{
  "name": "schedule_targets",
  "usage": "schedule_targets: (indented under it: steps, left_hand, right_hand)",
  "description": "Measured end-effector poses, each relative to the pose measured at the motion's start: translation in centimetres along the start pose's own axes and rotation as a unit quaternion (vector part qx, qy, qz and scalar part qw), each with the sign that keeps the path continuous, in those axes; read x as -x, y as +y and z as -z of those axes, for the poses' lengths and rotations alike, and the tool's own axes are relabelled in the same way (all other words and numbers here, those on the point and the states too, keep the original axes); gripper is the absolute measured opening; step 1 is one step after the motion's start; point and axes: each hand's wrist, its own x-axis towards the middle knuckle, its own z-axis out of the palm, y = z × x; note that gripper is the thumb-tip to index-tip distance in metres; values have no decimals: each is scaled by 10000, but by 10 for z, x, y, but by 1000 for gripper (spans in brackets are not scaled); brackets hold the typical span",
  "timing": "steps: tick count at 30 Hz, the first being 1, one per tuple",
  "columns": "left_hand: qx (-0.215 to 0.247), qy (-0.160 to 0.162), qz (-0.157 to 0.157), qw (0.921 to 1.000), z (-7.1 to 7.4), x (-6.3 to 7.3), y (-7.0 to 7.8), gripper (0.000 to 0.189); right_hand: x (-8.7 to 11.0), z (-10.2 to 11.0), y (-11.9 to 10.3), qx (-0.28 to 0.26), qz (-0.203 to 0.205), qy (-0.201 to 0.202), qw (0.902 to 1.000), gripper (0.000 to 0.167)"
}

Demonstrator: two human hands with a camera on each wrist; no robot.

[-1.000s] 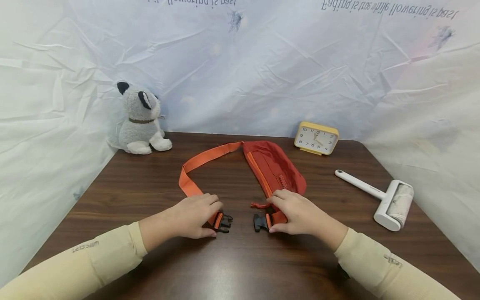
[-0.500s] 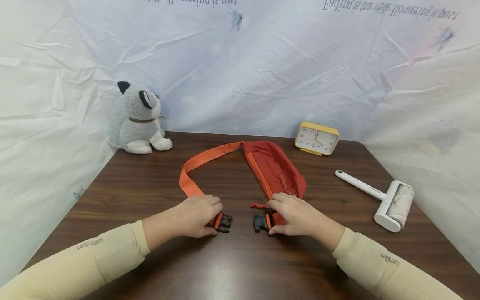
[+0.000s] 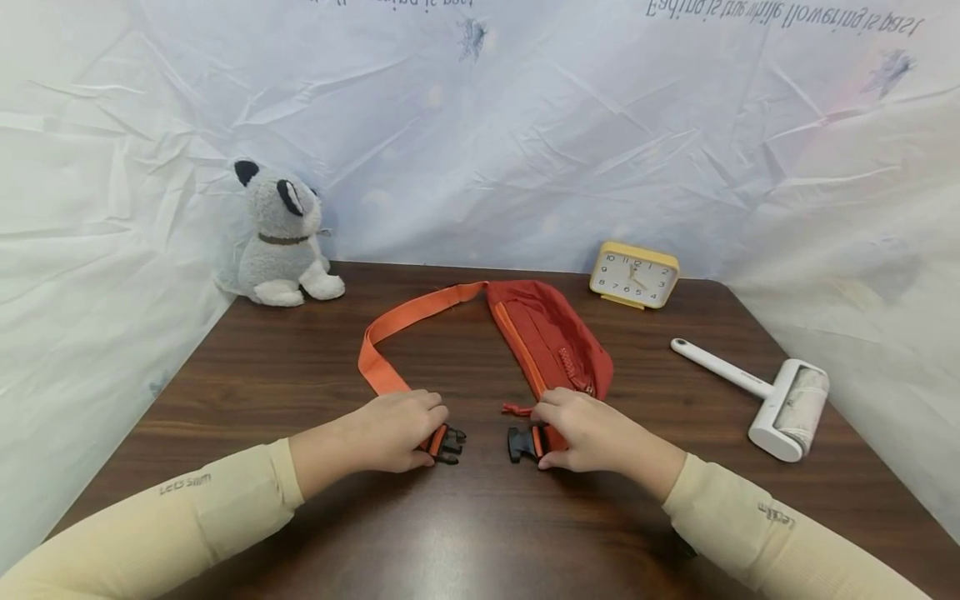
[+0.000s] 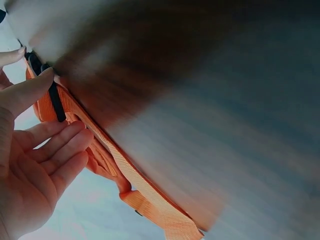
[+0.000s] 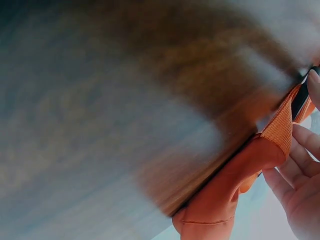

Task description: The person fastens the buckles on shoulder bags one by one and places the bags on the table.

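Note:
A red waist bag (image 3: 546,329) lies on the table, its orange strap (image 3: 380,333) curving out to the left. At the strap's end, my left hand (image 3: 397,429) pinches the black pronged buckle half (image 3: 452,444) between thumb and fingers. My right hand (image 3: 592,432) grips the black socket buckle half (image 3: 519,445) by the short webbing at the bag's near end. The two halves face each other with a gap between them. In the left wrist view the thumb presses near the black buckle half (image 4: 56,101). The right wrist view shows the red bag (image 5: 215,195) beside my fingers.
A grey plush dog (image 3: 281,233) sits at the back left of the dark wooden table (image 3: 465,533). Toward the back right stands a yellow alarm clock (image 3: 633,277). A white lint roller (image 3: 783,408) lies at the right. Pale cloth (image 3: 480,150) hangs behind.
Both forearms and sleeves have shifted slightly inward. The hands stay at the buckle halves, and the gap between the halves looks the same.

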Motion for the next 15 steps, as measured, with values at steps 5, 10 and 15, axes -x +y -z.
schedule_targets:
  steps: [5,10,15]
  left_hand:
    - [81,22,-44,10000,0,-1,1,33]
    - [139,-48,-19,9999,-1,-2,1,32]
    - [217,-79,9,9997,-2,-3,2,30]
  right_hand:
    - [0,-1,1,-14,32,8,10000,44]
    - [0,-2,0,11,82,-20,10000,43]
    - [0,-3,0,-4,69,-100,9999,41]
